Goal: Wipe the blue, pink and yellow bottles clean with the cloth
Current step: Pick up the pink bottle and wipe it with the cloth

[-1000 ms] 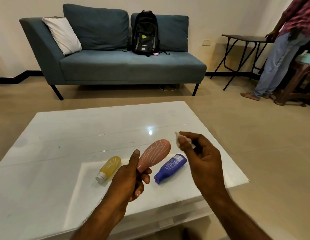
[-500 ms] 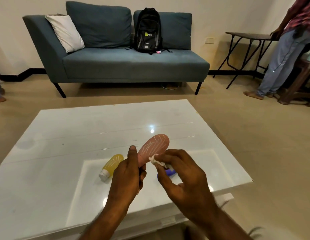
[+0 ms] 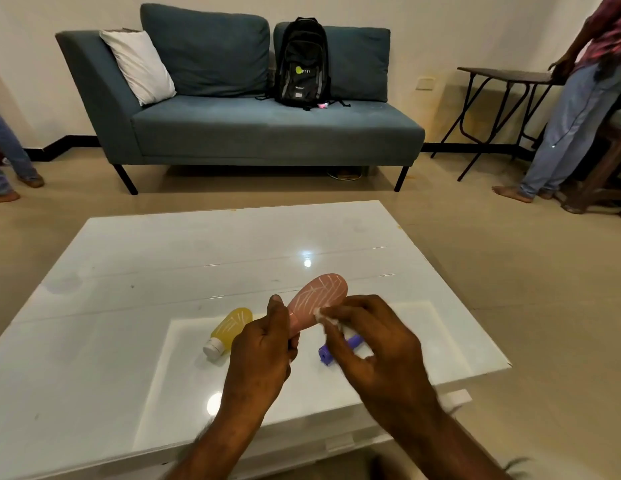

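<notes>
White and shiny, the low table (image 3: 129, 306) fills the middle of the frame, with a blue sofa (image 3: 267, 126) at the top. The left hand (image 3: 264, 355) has its fingers wrapped around the cap end of the pink bottle (image 3: 317, 303) just below the middle. The right hand (image 3: 375, 348) pinches a small white cloth (image 3: 322, 315) against the bottle's side. The bottle looks light, soft and maybe slippery, so holding the narrow end seems best. The yellow bottle (image 3: 231, 325) lies left of the hands. The blue bottle (image 3: 328, 356) peeks out under the right hand.
</notes>
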